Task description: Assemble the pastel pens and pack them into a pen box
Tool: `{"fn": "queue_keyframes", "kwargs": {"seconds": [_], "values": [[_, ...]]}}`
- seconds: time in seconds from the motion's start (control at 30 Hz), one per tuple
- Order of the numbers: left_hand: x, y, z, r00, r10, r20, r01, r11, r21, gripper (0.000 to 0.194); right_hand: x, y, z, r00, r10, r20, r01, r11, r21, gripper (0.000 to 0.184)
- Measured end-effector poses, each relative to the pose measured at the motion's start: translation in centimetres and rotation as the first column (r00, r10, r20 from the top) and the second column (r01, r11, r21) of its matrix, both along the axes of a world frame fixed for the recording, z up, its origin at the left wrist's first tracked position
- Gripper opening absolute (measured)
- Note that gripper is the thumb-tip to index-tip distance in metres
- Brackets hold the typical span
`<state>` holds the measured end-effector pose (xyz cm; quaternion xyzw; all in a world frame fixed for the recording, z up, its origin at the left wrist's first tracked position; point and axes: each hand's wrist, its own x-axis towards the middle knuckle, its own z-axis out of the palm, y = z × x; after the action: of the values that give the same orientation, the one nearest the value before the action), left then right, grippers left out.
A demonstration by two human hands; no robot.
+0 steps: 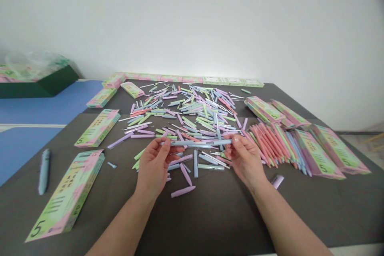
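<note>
Forearms (pixel 124 224), cut off by the lower edge, lay nearest in my head view. The right hand (pixel 245 160) covered one end of the light-blue pen (pixel 199 144), and I couldn't tell whether its parts were joined. That hand and the left hand (pixel 154 164) pinched it from either side, holding it above the counter (pixel 210 220) near scattered pens (pixel 192 106).

room over near tabletop (pixel 210 216), pens (pixel 192 109) beyond
</note>
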<state>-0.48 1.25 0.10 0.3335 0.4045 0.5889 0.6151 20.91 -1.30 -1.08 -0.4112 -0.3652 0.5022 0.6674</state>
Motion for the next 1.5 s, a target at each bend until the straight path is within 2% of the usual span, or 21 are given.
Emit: {"fn": "queue_keyframes", "kwargs": {"seconds": [0.2, 0.33, 0.57, 0.7, 1.03, 1.5], "values": [[0.1, -0.1, 0.2, 0.999, 0.05, 0.023, -0.05, 0.999, 0.009, 0.028, 0.1, 0.1, -0.1, 1.0, -0.029, 0.002, 0.029, 0.999, 0.042, 0.017], [0.1, 0.0, 0.0, 1.0, 0.018, 0.0, -0.018, 1.0, 0.022, 0.027, -0.2, 0.0, 0.0, 0.999, -0.03, 0.029, 0.03, 0.999, 0.024, 0.016], [0.1, -0.3, -0.4, 0.998, -0.034, -0.05, 0.037, 0.998, 0.05, 0.022, 0.2, -0.2, -1.2, 0.969, 0.007, 0.249, -0.011, 1.0, 0.016, 0.022], [0.1, -0.4, -0.4, 0.994, -0.052, -0.091, 0.059, 0.995, 0.078, 0.02, 0.1, -0.3, -1.7, 0.945, 0.018, 0.326, -0.036, 0.998, 0.049, 0.018], [0.3, -0.6, -0.9, 0.983, -0.097, -0.155, 0.115, 0.987, 0.109, 0.016, -0.8, -0.4, -0.2, 0.904, -0.001, 0.428, -0.02, 0.999, 0.045, 0.014], [0.2, -0.7, -0.8, 0.983, -0.111, -0.149, 0.13, 0.983, 0.126, 0.016, -0.8, -0.6, 0.1, 0.892, -0.052, 0.449, 0.022, 0.997, 0.072, 0.013]]}}
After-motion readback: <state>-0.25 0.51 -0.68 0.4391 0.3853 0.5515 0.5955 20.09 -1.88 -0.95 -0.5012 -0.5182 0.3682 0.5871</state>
